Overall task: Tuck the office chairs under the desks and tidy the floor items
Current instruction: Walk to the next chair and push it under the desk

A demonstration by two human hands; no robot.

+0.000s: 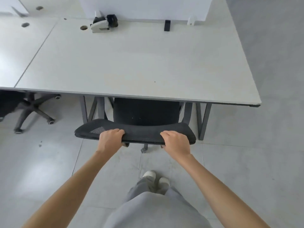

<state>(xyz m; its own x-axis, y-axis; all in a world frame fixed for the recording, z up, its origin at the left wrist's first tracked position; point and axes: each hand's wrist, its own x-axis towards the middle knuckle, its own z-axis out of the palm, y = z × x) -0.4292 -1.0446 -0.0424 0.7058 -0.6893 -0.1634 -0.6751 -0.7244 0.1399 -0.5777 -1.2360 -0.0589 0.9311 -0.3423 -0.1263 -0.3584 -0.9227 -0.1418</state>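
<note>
Both our hands, left hand (110,138) and right hand (176,140), clench the chair (144,112) backrest's top edge, which runs crosswise under our fingers, seat already beneath the desk (131,63) straight ahead.

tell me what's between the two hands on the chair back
Only the black mesh top edge of the chair back: the left hand and right hand grip it apart, with nothing else between them in the head view.

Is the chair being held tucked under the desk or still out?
Partly in: the chair has its seat under the desk edge, backrest outside, both hands gripping it.
</note>
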